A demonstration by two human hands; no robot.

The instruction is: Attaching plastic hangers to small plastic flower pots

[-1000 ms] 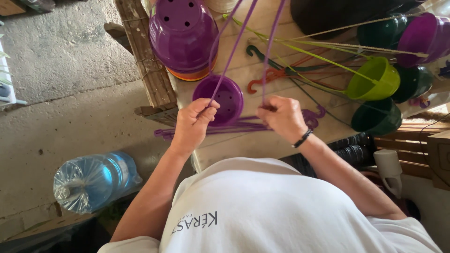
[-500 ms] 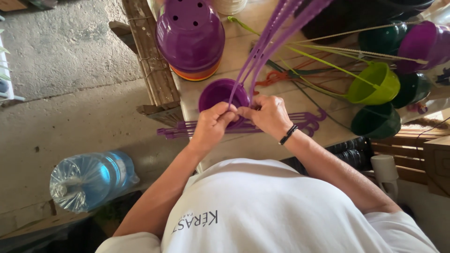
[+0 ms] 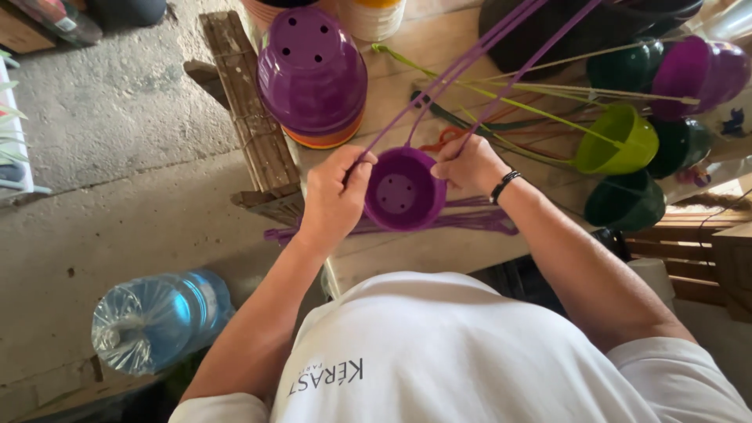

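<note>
A small purple plastic pot (image 3: 401,190) with holes in its base sits between my two hands above the wooden table (image 3: 439,247). My left hand (image 3: 335,194) grips its left rim where a thin purple hanger strand (image 3: 446,78) meets it. My right hand (image 3: 468,164) holds the right rim and another purple strand. The strands rise up and to the right out of view. More purple hanger strands (image 3: 462,222) lie flat on the table under the pot.
A stack of upside-down purple pots (image 3: 312,72) stands at the table's far left. Green pots (image 3: 619,141), dark green pots (image 3: 627,202) and a purple pot (image 3: 697,74) with long hangers lie at right. A large water bottle (image 3: 157,317) lies on the concrete floor at left.
My hands came together at the pot, then spread to its two rims. The pot now shows its holed base, and the strands have gathered into a bundle running up right.
</note>
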